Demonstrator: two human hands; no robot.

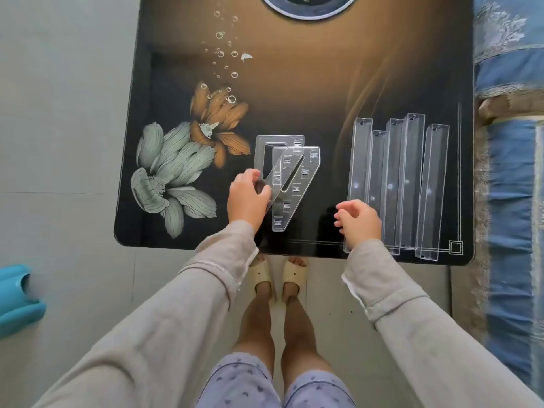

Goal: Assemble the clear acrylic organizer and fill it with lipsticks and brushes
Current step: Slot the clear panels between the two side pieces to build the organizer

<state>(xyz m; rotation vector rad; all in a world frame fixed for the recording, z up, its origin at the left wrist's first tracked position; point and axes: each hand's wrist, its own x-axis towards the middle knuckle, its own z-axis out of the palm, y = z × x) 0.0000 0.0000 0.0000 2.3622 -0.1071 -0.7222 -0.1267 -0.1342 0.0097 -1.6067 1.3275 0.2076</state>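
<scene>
Left hand (248, 198) pinches left panel (276, 139) — lifting may drag the overlapping right panel (303, 184). Right hand (357, 220) is loose and empty — could knock overhanging trays (410, 172) off.

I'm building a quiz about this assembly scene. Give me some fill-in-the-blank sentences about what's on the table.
1. The left hand grips one of ____ overlapping clear panels.
2. ____ long clear trays lie to the right of the panels.
3. The right hand holds ____.
4. The table is printed with bubbles and ____.

Missing words: two; five; nothing; flowers.
</scene>
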